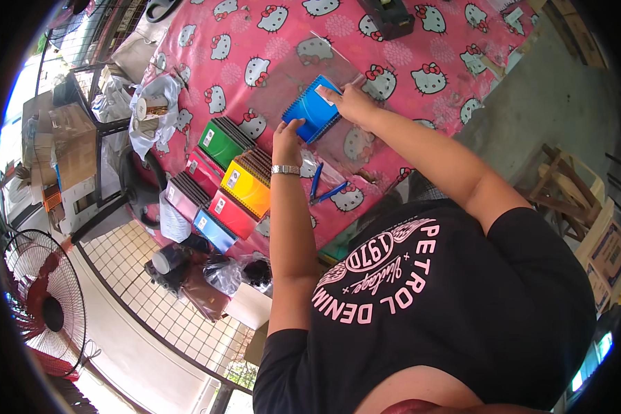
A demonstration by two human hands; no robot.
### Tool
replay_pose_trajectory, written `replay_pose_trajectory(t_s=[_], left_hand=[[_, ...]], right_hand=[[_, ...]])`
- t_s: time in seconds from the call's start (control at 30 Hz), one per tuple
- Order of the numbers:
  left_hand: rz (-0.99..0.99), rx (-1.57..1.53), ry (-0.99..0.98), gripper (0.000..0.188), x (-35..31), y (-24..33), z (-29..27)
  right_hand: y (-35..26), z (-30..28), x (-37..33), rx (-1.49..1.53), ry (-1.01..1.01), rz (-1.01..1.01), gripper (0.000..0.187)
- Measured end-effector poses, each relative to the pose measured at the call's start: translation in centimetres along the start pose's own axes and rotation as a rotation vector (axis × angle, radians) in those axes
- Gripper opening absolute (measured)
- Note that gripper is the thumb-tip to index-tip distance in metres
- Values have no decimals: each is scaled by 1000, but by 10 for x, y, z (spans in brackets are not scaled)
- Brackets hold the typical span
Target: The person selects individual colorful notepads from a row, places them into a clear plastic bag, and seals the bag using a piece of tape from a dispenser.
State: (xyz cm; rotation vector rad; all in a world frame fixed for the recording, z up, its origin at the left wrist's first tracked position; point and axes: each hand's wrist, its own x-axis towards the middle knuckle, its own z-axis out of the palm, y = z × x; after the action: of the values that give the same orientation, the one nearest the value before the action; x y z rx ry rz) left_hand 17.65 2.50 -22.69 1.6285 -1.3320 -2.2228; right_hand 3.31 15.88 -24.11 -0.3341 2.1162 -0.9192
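Note:
A blue spiral notebook (pixel 312 110) lies slightly turned on the pink patterned tablecloth, over what looks like a clear plastic sheet (pixel 310 76). My left hand (pixel 288 141) grips its lower left edge, the thumb reaching over the cover. At the upper right end, my right hand (pixel 352 105) holds the notebook by a small white label. Left of my left wrist stand piles of spiral notebooks: green (pixel 219 146), yellow (pixel 245 188), red (pixel 230 215), light blue (pixel 214 230) and pale pink (pixel 184 198). Whether several notebooks are stacked between my hands, I cannot tell.
Two blue pens (pixel 317 181) rest near the table's front edge. A black tape dispenser (pixel 388 18) stands at the far side. White plastic bags (pixel 155 114) sit at the table's left edge, a fan (pixel 48 310) stands lower left, and a wooden stool (pixel 562 186) is at right.

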Motion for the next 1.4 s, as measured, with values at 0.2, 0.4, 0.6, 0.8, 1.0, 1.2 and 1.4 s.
replay_pose_trajectory(t_s=[0.2,0.4,0.6,0.8,1.0,1.2,1.4], left_hand=[[19,12,42,20,-2,-1,12],[29,21,25,17,6,-1,10],[12,34,13,17,1,3,11],[453,379,155,29,-37,-50,-17],[668,1087,362,19,-82,-125,-36],[687,805,354,12,-87,-133,-48],[697,731,319,13,-100,-132,-52]], right_hand=[[31,-14,6,16,-33,-122,86],[33,-15,0,23,-44,-191,74],[35,-10,-14,430,125,-278,57],[75,14,-86,-211,93,-975,28],[71,24,-71,-715,-305,-1006,24],[57,40,-77,-658,-283,-1077,16],[61,49,-62,-643,-358,-1039,17]])
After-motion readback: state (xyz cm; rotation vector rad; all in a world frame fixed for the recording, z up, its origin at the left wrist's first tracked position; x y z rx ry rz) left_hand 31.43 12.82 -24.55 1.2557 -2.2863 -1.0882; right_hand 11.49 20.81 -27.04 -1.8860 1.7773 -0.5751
